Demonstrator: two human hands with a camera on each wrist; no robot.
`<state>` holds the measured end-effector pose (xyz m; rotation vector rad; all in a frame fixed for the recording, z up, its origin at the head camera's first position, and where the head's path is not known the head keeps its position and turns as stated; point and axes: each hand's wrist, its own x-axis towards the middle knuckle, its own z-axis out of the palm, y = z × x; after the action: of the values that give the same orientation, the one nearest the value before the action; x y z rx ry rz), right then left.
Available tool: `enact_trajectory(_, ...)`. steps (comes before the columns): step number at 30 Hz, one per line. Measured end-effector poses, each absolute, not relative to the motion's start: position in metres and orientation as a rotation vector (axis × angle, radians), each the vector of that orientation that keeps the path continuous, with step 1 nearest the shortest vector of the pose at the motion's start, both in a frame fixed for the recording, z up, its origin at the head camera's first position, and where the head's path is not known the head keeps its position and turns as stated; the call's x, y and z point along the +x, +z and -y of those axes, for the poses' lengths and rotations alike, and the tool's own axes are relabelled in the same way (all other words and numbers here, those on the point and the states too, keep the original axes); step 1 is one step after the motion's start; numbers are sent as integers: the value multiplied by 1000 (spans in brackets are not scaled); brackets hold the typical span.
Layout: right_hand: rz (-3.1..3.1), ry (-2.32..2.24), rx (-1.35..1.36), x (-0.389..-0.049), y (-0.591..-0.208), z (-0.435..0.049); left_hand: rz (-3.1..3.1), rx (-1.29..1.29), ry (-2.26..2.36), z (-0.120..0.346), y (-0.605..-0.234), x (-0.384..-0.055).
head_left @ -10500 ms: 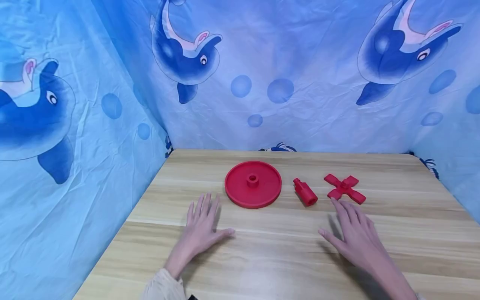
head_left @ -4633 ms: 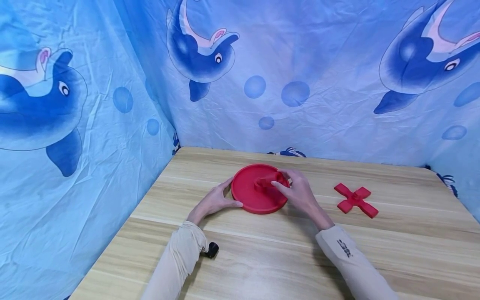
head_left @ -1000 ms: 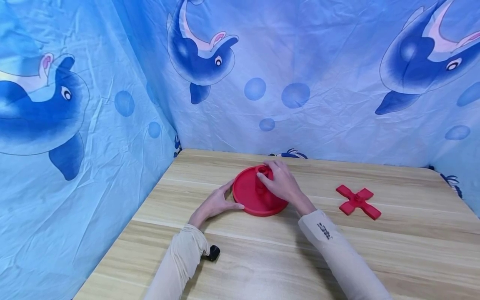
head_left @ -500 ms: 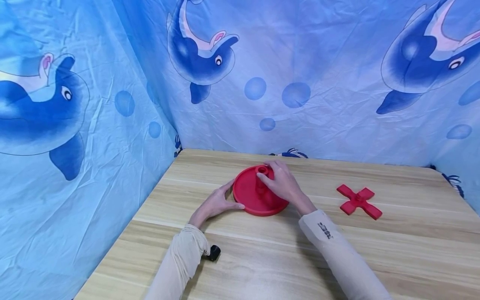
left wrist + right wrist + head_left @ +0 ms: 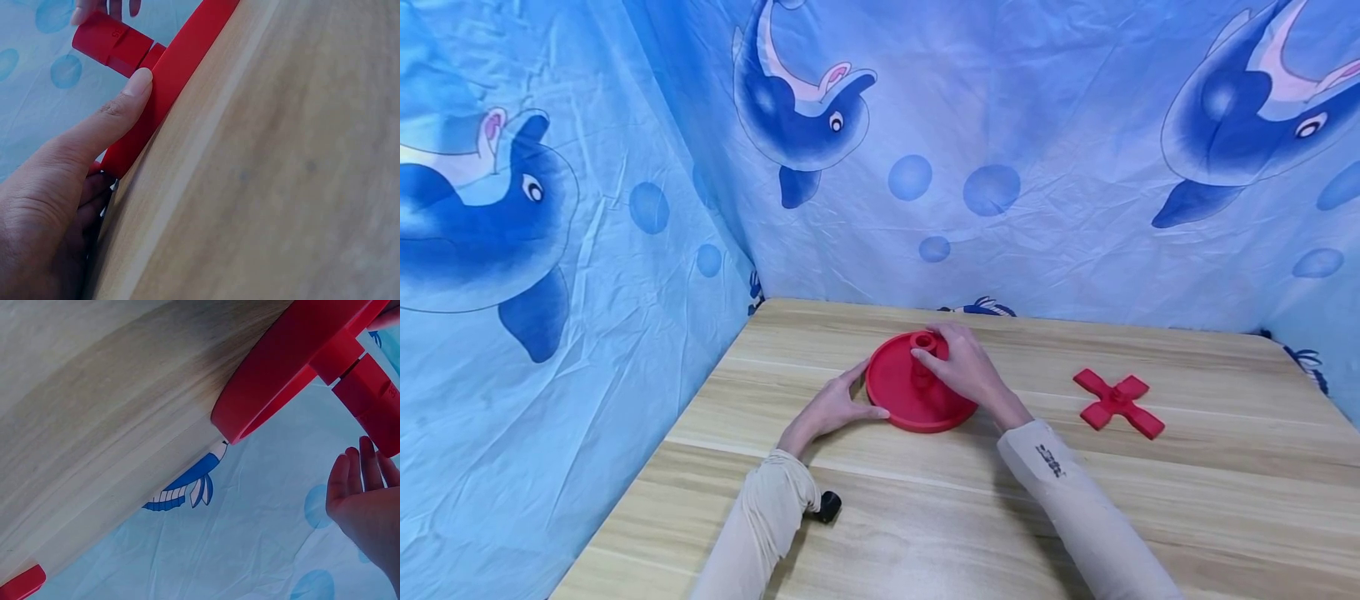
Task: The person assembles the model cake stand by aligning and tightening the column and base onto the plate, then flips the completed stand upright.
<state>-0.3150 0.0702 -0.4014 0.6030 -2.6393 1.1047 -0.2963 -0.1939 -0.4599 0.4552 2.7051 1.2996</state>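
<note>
A round red tray-like disc (image 5: pixel 891 392) with a raised rim lies on the wooden table. Over its central hub stands a red stepped cylinder (image 5: pixel 369 400), upright, hollow at the top; a thin dark gap shows between hub and cylinder in the right wrist view. My left hand (image 5: pixel 833 410) grips the disc's left edge, thumb on the near rim (image 5: pixel 140 103). With thumb and fingers, my right hand (image 5: pixel 966 367) holds the cylinder near its top, partly hiding it. A red four-armed cross piece (image 5: pixel 1118 402) with a small central stub lies apart on the right.
Blue dolphin-print cloth (image 5: pixel 955 125) hangs behind the table (image 5: pixel 910 517) and along its left side. A small black object (image 5: pixel 827 507) sits at my left sleeve's cuff.
Earlier, both hands were spread over the table and the cylinder lay beside the disc. Later it was tilted at the hub; now it stands upright there. In the last second, hardly anything has moved.
</note>
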Motion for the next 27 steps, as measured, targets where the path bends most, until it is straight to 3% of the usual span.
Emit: enact_trajectory(27, 2654, 1024, 566, -316, -403, -71, -2709, 467, 1301, 194, -461, -297)
